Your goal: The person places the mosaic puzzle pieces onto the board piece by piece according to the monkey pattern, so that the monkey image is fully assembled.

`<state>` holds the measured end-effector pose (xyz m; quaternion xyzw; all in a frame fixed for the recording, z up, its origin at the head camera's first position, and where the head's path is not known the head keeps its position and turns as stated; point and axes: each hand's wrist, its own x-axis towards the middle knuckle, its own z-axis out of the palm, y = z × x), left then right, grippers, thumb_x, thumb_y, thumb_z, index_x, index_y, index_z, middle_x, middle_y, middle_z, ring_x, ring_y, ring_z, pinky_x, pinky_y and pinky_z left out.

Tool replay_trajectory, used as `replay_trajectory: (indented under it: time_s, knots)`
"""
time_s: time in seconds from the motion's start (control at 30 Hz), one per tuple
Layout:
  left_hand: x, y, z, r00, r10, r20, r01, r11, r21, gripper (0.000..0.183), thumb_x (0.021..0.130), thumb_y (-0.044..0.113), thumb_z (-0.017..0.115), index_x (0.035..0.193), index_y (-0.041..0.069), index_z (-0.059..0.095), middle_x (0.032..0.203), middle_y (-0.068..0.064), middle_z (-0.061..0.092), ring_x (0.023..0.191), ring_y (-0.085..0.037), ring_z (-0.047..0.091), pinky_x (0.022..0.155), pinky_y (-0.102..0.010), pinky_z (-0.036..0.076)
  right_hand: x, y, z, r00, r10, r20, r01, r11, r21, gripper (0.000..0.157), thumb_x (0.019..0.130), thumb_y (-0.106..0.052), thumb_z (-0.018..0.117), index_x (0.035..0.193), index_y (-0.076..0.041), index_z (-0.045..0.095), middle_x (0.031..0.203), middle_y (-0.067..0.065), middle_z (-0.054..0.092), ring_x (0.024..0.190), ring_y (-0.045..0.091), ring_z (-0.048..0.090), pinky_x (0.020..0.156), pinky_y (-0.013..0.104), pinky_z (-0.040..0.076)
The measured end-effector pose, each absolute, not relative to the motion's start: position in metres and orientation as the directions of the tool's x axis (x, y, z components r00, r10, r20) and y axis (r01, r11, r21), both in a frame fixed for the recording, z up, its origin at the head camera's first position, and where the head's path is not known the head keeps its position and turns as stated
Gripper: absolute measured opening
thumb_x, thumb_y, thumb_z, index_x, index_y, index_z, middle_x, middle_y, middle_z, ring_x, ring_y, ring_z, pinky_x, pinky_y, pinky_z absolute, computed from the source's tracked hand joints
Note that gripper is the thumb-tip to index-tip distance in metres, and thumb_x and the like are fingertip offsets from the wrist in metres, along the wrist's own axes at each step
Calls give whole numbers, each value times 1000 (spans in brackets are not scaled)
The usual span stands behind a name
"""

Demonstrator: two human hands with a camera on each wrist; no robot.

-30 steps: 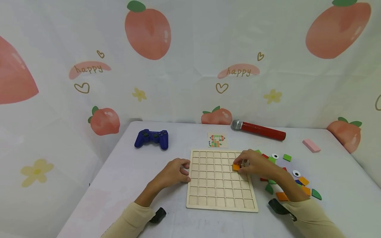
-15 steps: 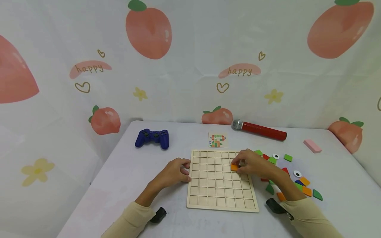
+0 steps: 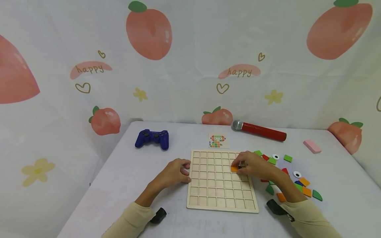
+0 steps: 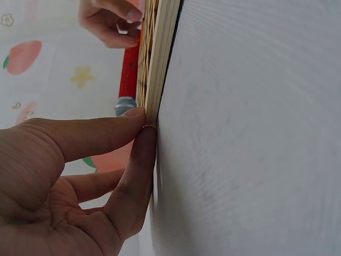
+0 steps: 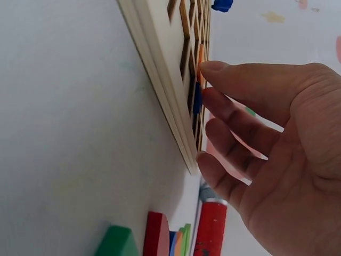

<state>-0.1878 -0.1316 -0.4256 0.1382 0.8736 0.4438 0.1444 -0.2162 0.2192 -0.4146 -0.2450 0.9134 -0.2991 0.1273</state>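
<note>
A pale wooden grid board (image 3: pixel 211 192) lies on the table before me. My left hand (image 3: pixel 172 172) touches its left edge; in the left wrist view the thumb and index fingertips (image 4: pixel 145 140) meet the rim. Over the board's right part, my right hand (image 3: pixel 253 164) pinches an orange square tile (image 3: pixel 234 169) between thumb and fingers. That tile sits at a grid cell, flat as far as I can see. Beside it is a blue tile (image 5: pixel 197 98), plain in the right wrist view but mostly covered by the hand in the head view.
Loose coloured pieces lie right of the board, among them a green quarter-round (image 3: pixel 317 195) and a white eye disc (image 3: pixel 297 174). Behind stand a pattern card (image 3: pixel 218 140), a red microphone (image 3: pixel 263 131), a blue game controller (image 3: pixel 152 138) and a pink block (image 3: pixel 312 146).
My right hand has shifted slightly left with the orange tile, which now looks lower and flatter in the grid. The left hand stays at the board's edge.
</note>
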Motion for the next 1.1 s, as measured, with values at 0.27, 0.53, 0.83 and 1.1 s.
replay_trajectory:
  time_s: [0.27, 0.53, 0.83, 1.1]
  knots:
    - [-187, -131, -425, -921, 366, -131, 112, 572, 813, 71, 80, -1, 89, 143, -10, 58, 123, -12, 65, 103, -21, 71, 86, -35, 62, -207, 240, -406, -875, -483, -38, -353, 689, -634, 33, 92, -17, 80, 124, -11, 75, 110, -4, 72, 104, 21, 59, 81, 30, 52]
    - [-187, -131, -425, -922, 363, -131, 113, 579, 807, 70, 81, -1, 88, 143, -10, 58, 122, -12, 65, 103, -21, 71, 86, -35, 62, -198, 273, -402, -917, -397, -24, -306, 743, -595, 35, 94, -19, 79, 127, -9, 74, 115, 1, 72, 104, 22, 61, 81, 29, 55]
    - [-188, -131, -426, -920, 369, -130, 116, 574, 811, 70, 81, -1, 89, 143, -10, 58, 123, -12, 65, 103, -21, 71, 86, -34, 62, -187, 316, -404, -957, -279, -73, -190, 800, -569, 40, 94, -22, 80, 129, -6, 73, 114, 8, 71, 97, 23, 58, 68, 26, 57]
    - [-187, -132, -425, -921, 367, -132, 112, 574, 811, 70, 81, -1, 88, 144, -10, 58, 123, -12, 65, 104, -21, 71, 86, -35, 62, -179, 346, -408, -969, -218, -115, -119, 823, -556, 45, 92, -20, 80, 132, -1, 70, 115, 11, 72, 100, 24, 59, 70, 27, 56]
